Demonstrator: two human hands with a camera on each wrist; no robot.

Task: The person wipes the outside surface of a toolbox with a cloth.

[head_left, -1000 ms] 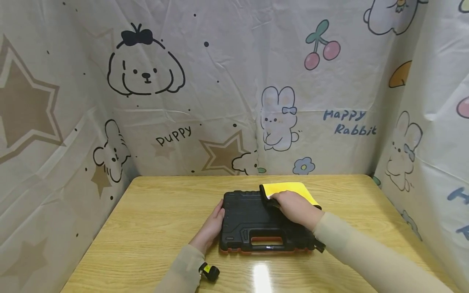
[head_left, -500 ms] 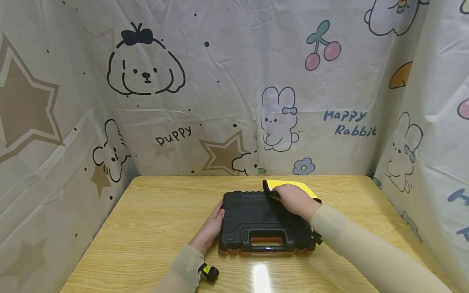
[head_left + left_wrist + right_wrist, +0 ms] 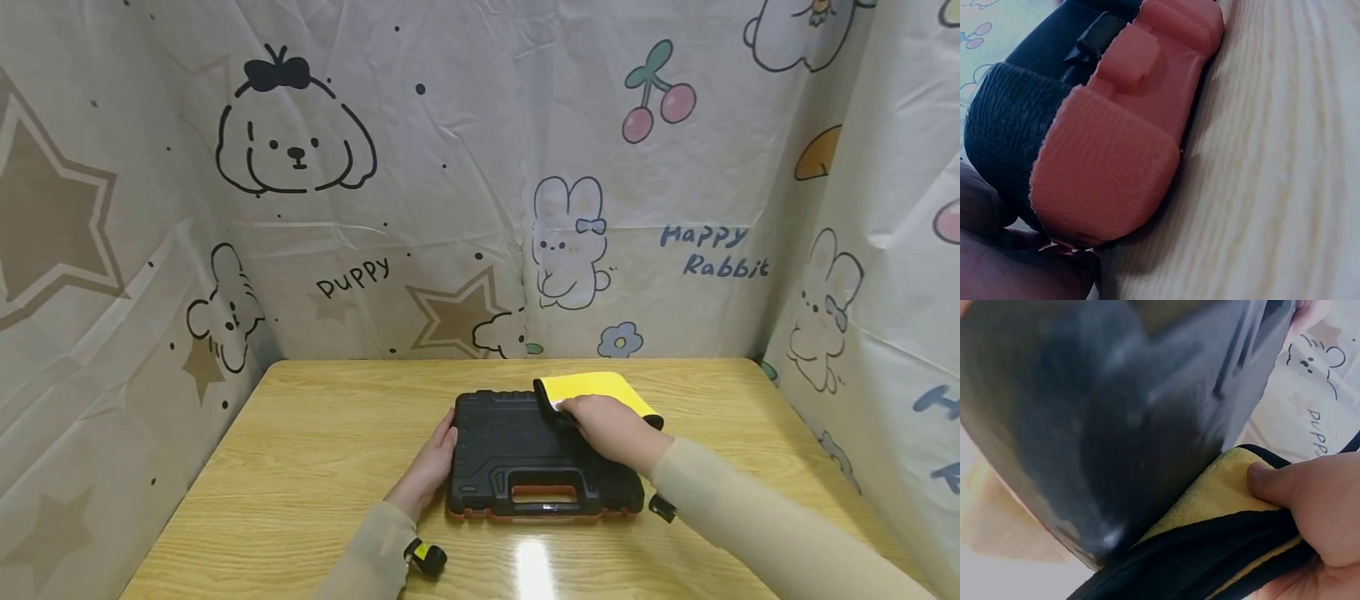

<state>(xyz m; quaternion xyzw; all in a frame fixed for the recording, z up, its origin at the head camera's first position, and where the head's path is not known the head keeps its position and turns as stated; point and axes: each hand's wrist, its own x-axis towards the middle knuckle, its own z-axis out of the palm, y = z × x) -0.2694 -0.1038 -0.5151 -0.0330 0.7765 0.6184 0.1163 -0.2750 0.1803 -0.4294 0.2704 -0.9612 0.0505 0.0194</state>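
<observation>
A black plastic tool case (image 3: 525, 454) with an orange handle and base lies flat on the wooden table (image 3: 315, 467). My left hand (image 3: 433, 467) rests against the case's left side; the left wrist view shows the case's orange corner (image 3: 1116, 144) close up. My right hand (image 3: 611, 429) grips a yellow cloth with black trim (image 3: 596, 392) and holds it on the case's far right part. In the right wrist view, my thumb presses on the folded yellow cloth (image 3: 1222, 500) beside the blurred black lid (image 3: 1104, 419).
Cartoon-print sheets (image 3: 450, 183) wall in the table at the back and both sides. A small black and yellow wrist device (image 3: 426, 557) sits at my left sleeve. Bare tabletop lies left of the case.
My right hand slid the cloth away over the lid's far right corner, then drew it back toward me. The left hand and the case stayed put.
</observation>
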